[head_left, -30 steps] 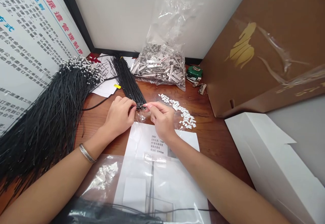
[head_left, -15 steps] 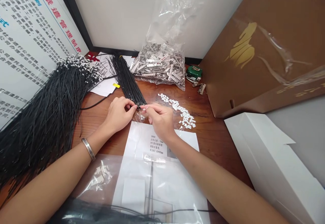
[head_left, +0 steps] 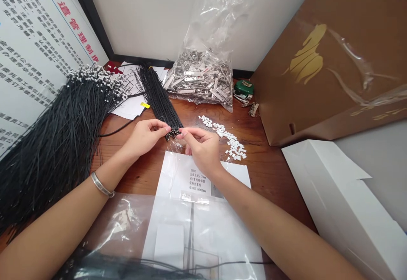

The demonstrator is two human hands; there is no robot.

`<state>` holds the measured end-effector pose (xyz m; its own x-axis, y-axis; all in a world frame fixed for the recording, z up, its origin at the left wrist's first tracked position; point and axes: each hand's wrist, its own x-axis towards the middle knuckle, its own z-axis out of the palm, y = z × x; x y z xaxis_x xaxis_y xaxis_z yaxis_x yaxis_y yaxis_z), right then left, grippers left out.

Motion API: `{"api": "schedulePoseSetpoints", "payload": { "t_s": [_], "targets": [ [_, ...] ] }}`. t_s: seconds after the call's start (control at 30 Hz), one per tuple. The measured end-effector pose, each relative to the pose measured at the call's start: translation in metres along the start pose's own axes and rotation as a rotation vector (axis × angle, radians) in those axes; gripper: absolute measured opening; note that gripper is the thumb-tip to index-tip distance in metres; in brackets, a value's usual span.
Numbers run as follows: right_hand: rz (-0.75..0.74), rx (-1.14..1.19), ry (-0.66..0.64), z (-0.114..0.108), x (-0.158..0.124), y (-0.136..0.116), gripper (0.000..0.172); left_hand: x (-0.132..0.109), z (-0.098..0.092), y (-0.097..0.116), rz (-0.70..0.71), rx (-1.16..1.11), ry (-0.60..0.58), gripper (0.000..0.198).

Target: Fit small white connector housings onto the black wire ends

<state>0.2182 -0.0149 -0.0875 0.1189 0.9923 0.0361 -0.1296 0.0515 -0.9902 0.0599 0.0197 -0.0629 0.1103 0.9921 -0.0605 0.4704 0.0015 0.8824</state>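
Observation:
A bundle of thin black wires [head_left: 159,95] lies on the wooden table, its near ends between my two hands. My left hand [head_left: 148,138] is at the left of those ends, thumb and index finger pinched together; what they hold is too small to make out. At the right of the wire ends is my right hand [head_left: 203,146], also in a pinch, with something small and unclear at its fingertips. Small white pieces [head_left: 233,142] are scattered to the right of my right hand.
A large pile of black wires with white tips [head_left: 63,131] fills the left. Behind stands a clear bag of metal parts [head_left: 203,79], beside a green tape measure [head_left: 243,88]. A brown box [head_left: 337,59] is at right. Printed paper [head_left: 178,178] and plastic lie in front.
My left hand has shifted slightly left, its fingertips now farther from those of my right hand. The view has moved a little.

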Motion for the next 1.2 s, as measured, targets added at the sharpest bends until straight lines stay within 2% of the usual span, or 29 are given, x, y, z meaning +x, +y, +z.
{"api": "schedulePoseSetpoints", "payload": {
  "t_s": [0.27, 0.53, 0.7, 0.9, 1.0, 1.2],
  "targets": [
    [0.043, 0.012, -0.047, 0.000, 0.002, 0.000, 0.024, 0.002, -0.004, 0.003, -0.086, -0.107, -0.038, 0.017],
    [0.000, 0.001, -0.099, 0.001, 0.003, 0.001, 0.025, -0.002, -0.005, 0.001, -0.010, -0.056, -0.055, 0.020],
    [-0.020, -0.050, -0.109, 0.001, 0.004, 0.005, 0.027, -0.006, -0.008, -0.001, 0.044, 0.106, -0.072, 0.020],
    [-0.076, -0.098, -0.120, 0.001, 0.003, 0.006, 0.024, -0.009, -0.017, 0.005, 0.176, 0.552, -0.026, 0.014],
    [-0.090, -0.129, -0.128, 0.001, 0.003, 0.004, 0.023, -0.014, -0.021, 0.013, 0.181, 0.643, -0.082, 0.014],
    [-0.106, -0.116, -0.168, 0.002, 0.002, 0.004, 0.019, -0.032, -0.018, 0.035, 0.102, 0.467, -0.239, 0.015]
  ]
}}
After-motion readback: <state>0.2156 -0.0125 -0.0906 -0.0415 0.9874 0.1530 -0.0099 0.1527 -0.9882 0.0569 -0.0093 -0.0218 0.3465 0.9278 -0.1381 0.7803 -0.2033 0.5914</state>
